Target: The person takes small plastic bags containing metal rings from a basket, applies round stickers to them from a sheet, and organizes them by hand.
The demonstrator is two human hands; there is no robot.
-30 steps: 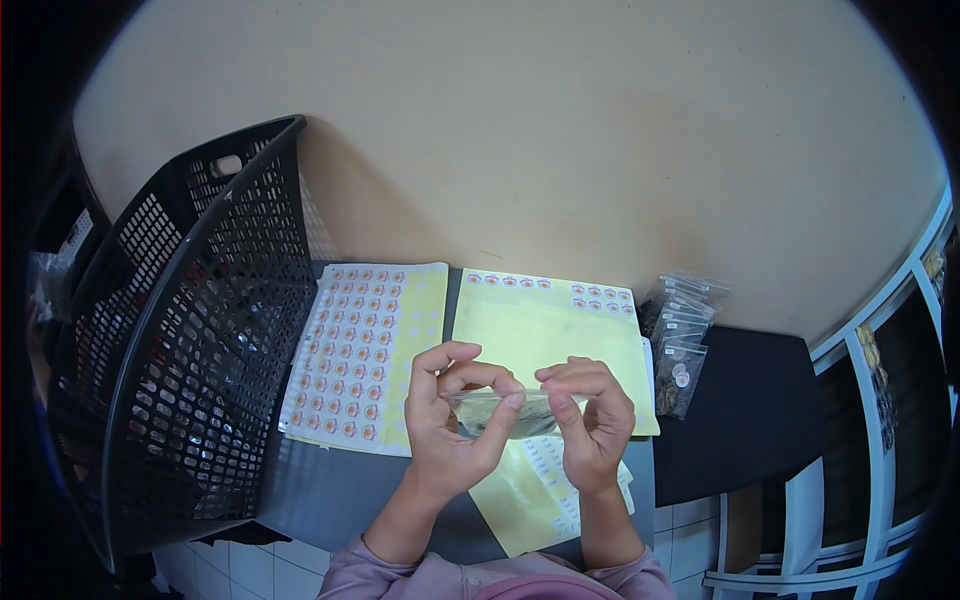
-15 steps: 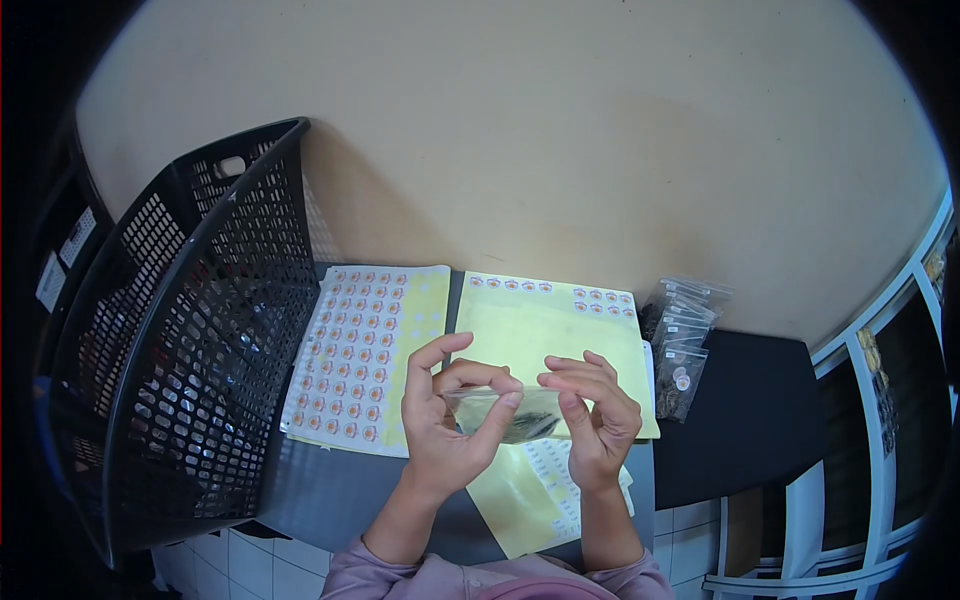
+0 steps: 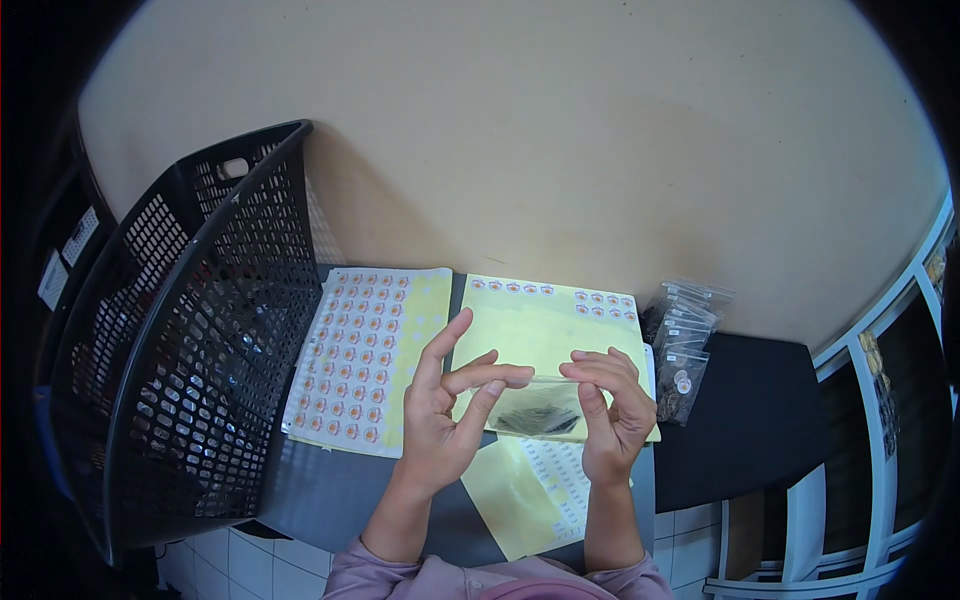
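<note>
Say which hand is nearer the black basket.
Left. The left hand is to the right of the black basket; the right hand is farther right, beyond the left hand.

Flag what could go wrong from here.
1. The left hand and right hand hold the clear bag only by its top edge, so it might slip; if unsealed (I can't tell), the dark contents could spill.
2. The overlapping filled bags lie just beyond the right hand; a sideways swing could scatter them.
</note>
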